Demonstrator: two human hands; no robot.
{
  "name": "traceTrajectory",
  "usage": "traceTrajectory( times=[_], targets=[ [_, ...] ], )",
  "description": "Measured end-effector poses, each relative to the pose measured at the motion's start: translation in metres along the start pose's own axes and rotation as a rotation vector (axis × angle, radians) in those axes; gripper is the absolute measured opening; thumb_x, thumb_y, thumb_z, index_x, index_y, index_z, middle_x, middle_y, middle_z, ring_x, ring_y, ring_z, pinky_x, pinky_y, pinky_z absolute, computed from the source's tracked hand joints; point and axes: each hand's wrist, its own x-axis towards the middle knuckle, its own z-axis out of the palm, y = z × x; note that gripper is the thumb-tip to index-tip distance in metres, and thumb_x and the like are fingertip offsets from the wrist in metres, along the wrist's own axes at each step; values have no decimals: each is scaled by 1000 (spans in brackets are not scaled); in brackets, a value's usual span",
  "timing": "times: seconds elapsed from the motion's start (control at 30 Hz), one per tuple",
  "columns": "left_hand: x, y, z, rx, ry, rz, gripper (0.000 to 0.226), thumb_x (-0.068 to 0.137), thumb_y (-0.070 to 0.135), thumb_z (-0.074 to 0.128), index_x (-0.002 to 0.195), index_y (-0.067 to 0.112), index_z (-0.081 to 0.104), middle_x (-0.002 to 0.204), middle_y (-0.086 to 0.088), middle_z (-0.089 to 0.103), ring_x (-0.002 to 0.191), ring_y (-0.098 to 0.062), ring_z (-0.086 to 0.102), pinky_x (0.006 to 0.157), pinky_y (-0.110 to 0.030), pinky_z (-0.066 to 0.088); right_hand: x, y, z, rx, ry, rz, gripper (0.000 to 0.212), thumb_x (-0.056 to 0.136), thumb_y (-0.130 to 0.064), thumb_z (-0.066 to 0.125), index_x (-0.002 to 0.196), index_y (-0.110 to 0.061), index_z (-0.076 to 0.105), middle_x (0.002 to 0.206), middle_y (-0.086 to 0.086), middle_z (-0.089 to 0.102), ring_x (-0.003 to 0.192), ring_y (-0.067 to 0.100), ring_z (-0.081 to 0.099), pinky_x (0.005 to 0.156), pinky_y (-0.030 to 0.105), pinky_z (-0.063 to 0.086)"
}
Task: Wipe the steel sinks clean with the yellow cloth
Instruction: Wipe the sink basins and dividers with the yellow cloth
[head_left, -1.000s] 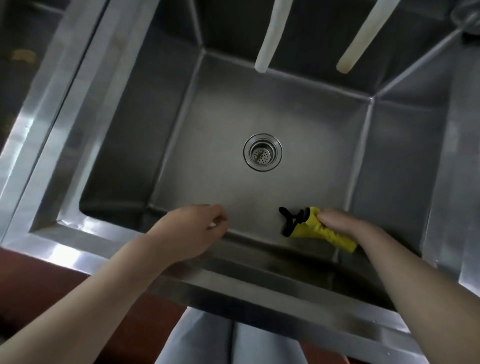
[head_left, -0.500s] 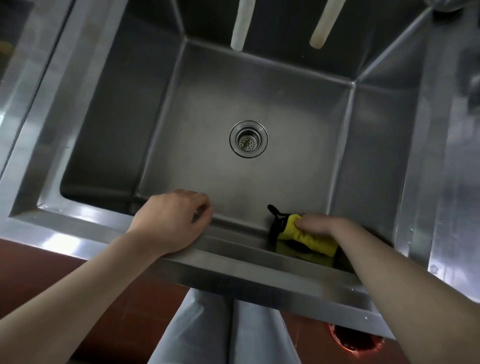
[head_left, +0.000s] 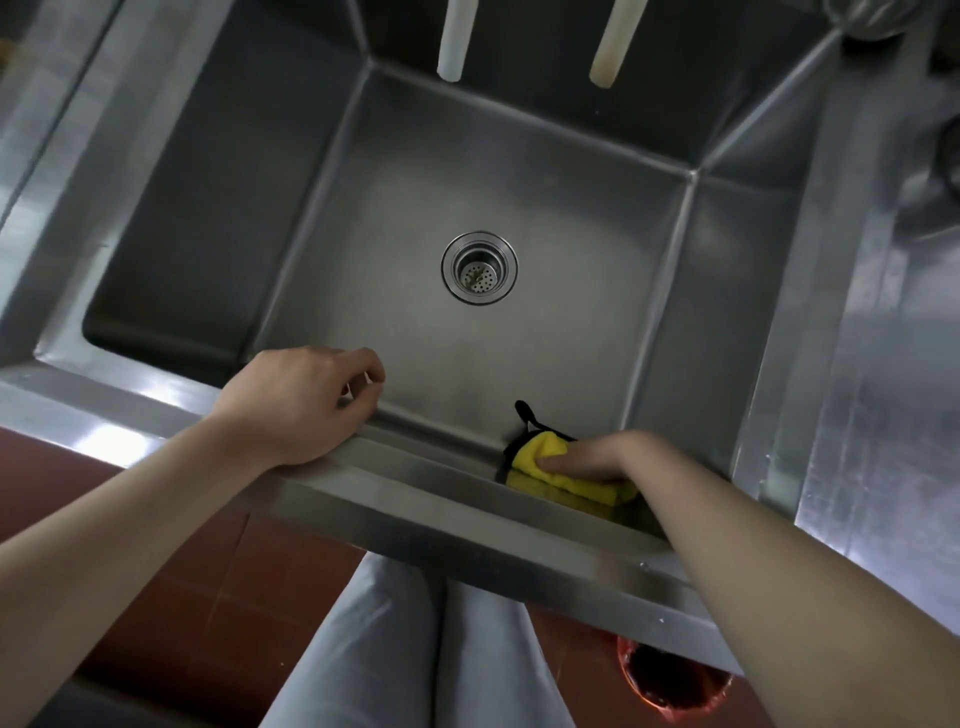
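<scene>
There is one view only, from a camera worn on the person's head. It looks steeply down and forward into the steel sink (head_left: 363, 171) from close above its near rim, taking in both forearms, the person's legs (head_left: 415, 649) and the red floor (head_left: 171, 597) beneath. Wide-angle bending curves the sink's edges.

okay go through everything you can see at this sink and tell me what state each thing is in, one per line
Sink: basin holds no standing water.
Drain: open, strainer in place.
Cloth: bunched, pressed on the near wall.
Right hand: holds the cloth, down in the basin.
Left hand: rests on the front rim, fingers loosely curled, holding nothing.
Two spouts: hanging over the basin, no water running.
</scene>
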Motion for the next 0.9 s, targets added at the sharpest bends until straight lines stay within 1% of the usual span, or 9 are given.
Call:
traceTrajectory(
  times=[0.1, 0.17, 0.33, 0.47, 0.57, 0.67, 0.73, 0.83, 0.9],
  targets=[
    [0, 2, -1, 9, 16, 6, 18, 94, 41, 48, 106, 37, 61, 87, 18, 67, 81, -16, 66, 65, -29, 44, -8, -2, 4, 20, 41, -27, 96, 84, -81, 37, 157, -22, 18, 162, 3, 22, 144, 31, 30, 116, 45, 29],
    [0, 1, 0, 10, 27, 8, 18, 94, 40, 49, 106, 37, 61, 89, 17, 69, 81, -16, 66, 64, -29, 42, -15, -4, 3, 1, 78, -48, 84, 92, -71, 36, 156, -19, 23, 161, 5, 26, 143, 29, 33, 115, 41, 30],
    [0, 2, 1, 20, 34, 9, 19, 93, 40, 48, 107, 37, 61, 88, 18, 67, 82, -15, 65, 65, -28, 38, -48, 4, -1, -25, 128, -122, 74, 92, -70, 38, 147, -21, 42, 151, 3, 44, 132, 26, 47, 111, 39, 36],
    [-1, 3, 1, 20, 55, -2, 18, 94, 36, 51, 107, 33, 63, 87, 15, 68, 82, -19, 66, 65, -29, 40, -87, 10, -1, -56, 199, -203, 61, 94, -61, 38, 136, -20, 54, 137, 5, 55, 121, 23, 54, 105, 35, 42],
    [-1, 4, 1, 28, 74, 1, 19, 92, 35, 51, 106, 33, 64, 86, 14, 69, 82, -20, 67, 65, -29, 43, -116, 15, 2, -46, 240, -245, 52, 92, -62, 39, 114, -22, 63, 118, 2, 64, 108, 20, 60, 100, 36, 46],
    [-2, 4, 2, 26, 81, 2, 18, 92, 34, 52, 105, 33, 64, 84, 14, 69, 81, -20, 67, 65, -29, 44, -136, 22, 4, 20, 261, -263, 46, 91, -63, 41, 100, -25, 64, 103, -2, 65, 99, 16, 61, 97, 37, 49],
    [-3, 4, 2, 19, 97, 1, 17, 91, 32, 53, 104, 32, 65, 78, 14, 64, 79, -21, 67, 63, -29, 42, -144, 27, 6, 101, 242, -288, 47, 88, -70, 42, 100, -31, 64, 102, -7, 66, 98, 13, 62, 98, 38, 49],
    [-3, 5, 1, 17, 96, -8, 20, 90, 35, 50, 104, 32, 65, 79, 14, 64, 80, -21, 66, 63, -29, 40, -149, 32, 15, 207, 231, -325, 85, 61, -97, 36, 120, -40, 59, 115, -15, 65, 107, 10, 61, 102, 39, 47],
    [-2, 6, 1, 12, 88, -5, 21, 92, 34, 50, 106, 32, 65, 81, 13, 65, 80, -20, 66, 63, -28, 39, -146, 32, 20, 223, 196, -336, 96, 59, -97, 35, 135, -41, 50, 132, -15, 58, 118, 11, 56, 107, 38, 43]
  ],
)
